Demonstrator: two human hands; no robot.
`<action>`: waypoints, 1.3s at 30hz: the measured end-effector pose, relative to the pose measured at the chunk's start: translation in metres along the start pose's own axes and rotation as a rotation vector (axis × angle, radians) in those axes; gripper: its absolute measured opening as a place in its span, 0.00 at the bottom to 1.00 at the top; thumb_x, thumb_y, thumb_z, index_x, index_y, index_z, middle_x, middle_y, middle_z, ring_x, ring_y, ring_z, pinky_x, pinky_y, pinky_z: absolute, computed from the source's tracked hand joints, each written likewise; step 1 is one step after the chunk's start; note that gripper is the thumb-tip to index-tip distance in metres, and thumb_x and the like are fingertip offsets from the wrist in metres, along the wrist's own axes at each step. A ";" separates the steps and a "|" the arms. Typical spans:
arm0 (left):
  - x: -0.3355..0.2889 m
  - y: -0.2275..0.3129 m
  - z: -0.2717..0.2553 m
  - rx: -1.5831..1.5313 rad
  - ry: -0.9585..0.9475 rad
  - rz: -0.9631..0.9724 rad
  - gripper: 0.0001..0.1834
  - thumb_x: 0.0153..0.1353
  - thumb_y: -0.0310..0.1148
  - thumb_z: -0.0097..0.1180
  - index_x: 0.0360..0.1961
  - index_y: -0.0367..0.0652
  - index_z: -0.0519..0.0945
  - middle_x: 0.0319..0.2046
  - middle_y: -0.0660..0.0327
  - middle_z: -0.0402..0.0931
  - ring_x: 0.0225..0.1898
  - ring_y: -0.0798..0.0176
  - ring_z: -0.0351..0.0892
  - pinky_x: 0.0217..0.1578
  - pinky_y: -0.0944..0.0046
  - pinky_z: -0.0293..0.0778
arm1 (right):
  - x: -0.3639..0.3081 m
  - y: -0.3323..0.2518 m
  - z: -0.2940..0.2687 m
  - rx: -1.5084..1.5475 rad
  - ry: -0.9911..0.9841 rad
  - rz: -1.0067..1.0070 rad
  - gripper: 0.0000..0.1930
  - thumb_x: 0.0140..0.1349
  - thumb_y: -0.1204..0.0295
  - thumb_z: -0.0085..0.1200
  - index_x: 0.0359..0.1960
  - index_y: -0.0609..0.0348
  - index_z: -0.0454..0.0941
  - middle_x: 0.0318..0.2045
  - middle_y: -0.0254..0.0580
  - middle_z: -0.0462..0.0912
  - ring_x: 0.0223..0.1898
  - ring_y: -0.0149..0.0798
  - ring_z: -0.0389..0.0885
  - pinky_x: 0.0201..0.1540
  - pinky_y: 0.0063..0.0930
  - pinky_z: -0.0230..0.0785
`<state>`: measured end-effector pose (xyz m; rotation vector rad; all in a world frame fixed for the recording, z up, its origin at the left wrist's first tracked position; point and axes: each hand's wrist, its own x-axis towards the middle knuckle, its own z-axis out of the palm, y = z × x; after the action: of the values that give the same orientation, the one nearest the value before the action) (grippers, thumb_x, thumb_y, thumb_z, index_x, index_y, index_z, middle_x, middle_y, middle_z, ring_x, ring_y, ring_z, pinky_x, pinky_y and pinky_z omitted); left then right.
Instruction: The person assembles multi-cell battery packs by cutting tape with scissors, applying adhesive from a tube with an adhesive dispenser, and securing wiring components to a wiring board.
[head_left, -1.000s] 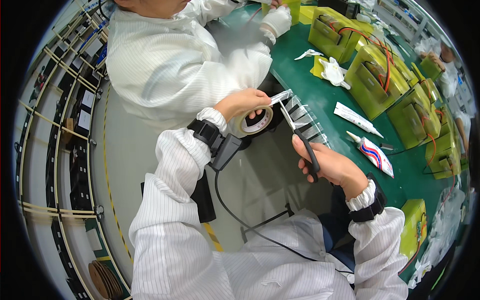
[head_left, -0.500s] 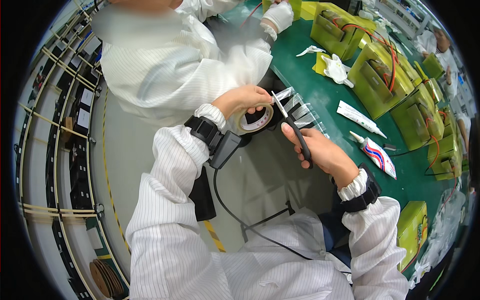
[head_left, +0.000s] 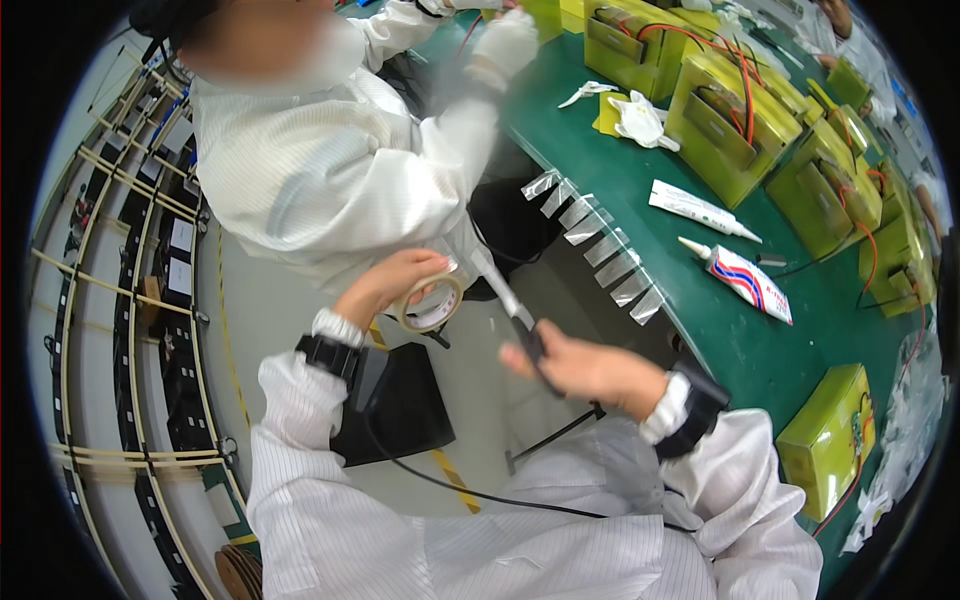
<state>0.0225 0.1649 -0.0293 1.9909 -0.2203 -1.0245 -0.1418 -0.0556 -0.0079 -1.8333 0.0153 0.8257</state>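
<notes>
My left hand (head_left: pixel 392 280) grips a roll of clear tape (head_left: pixel 447 312), with its thumb and finger together at the roll's upper side. In my right hand (head_left: pixel 595 372) is a pair of scissors (head_left: pixel 526 328) with dark handles, blurred by motion. Its blades point up and left, toward the tape roll, and a pale strip seems to lie along them; I cannot tell whether it is tape. Both hands are held over the floor, off the table's near edge. Several short clear tape strips (head_left: pixel 612 271) hang in a row along that edge.
On the green table (head_left: pixel 720 345) lie two tubes, a white one (head_left: pixel 700 208) and a striped one (head_left: pixel 748 284). Yellow-green boxes (head_left: pixel 735 125) with red wires stand beyond, one nearer (head_left: pixel 828 440). A co-worker in a white coat (head_left: pixel 330 180) sits close at upper left.
Both hands have drawn back from the table edge, left and down in the picture, with the tape roll and scissors. The row of strips is now in plain sight.
</notes>
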 end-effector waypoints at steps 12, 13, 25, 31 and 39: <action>-0.054 0.084 0.165 -0.205 -0.397 0.056 0.12 0.59 0.37 0.48 0.40 0.44 0.66 0.16 0.67 0.66 0.10 0.77 0.59 0.13 0.77 0.53 | -0.177 0.091 0.052 0.777 0.310 -0.262 0.42 0.55 0.48 0.46 0.61 0.64 0.42 0.39 0.45 0.70 0.33 0.29 0.69 0.34 0.21 0.63; -0.052 0.093 0.178 -0.240 -0.379 0.100 0.12 0.59 0.37 0.49 0.39 0.42 0.65 0.17 0.66 0.67 0.10 0.76 0.61 0.13 0.76 0.55 | -0.189 0.091 0.048 0.881 0.388 -0.288 0.45 0.54 0.43 0.45 0.61 0.64 0.42 0.38 0.45 0.71 0.33 0.30 0.69 0.33 0.21 0.63; -0.018 0.121 0.214 -0.336 -0.199 -0.026 0.10 0.58 0.34 0.50 0.32 0.38 0.66 0.24 0.59 0.72 0.21 0.69 0.70 0.24 0.70 0.68 | -0.225 0.140 0.054 1.006 0.377 -0.399 0.48 0.49 0.38 0.44 0.62 0.61 0.44 0.37 0.44 0.70 0.33 0.30 0.68 0.33 0.20 0.62; -0.015 0.126 0.216 -0.261 -0.134 -0.042 0.11 0.59 0.35 0.50 0.33 0.37 0.67 0.22 0.60 0.72 0.19 0.70 0.70 0.22 0.71 0.67 | -0.222 0.151 0.047 1.004 0.328 -0.459 0.45 0.53 0.41 0.44 0.62 0.61 0.44 0.36 0.44 0.70 0.33 0.30 0.68 0.33 0.19 0.62; 0.001 0.125 0.214 0.073 -0.132 -0.088 0.24 0.56 0.52 0.49 0.23 0.38 0.73 0.12 0.65 0.67 0.13 0.71 0.65 0.16 0.72 0.62 | -0.223 0.152 0.047 1.008 0.309 -0.428 0.45 0.52 0.41 0.44 0.62 0.61 0.44 0.36 0.44 0.70 0.33 0.29 0.68 0.33 0.19 0.62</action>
<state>-0.1068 -0.0441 0.0029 2.0153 -0.2459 -1.2218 -0.3942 -0.1621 -0.0210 -0.9246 0.1940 0.1410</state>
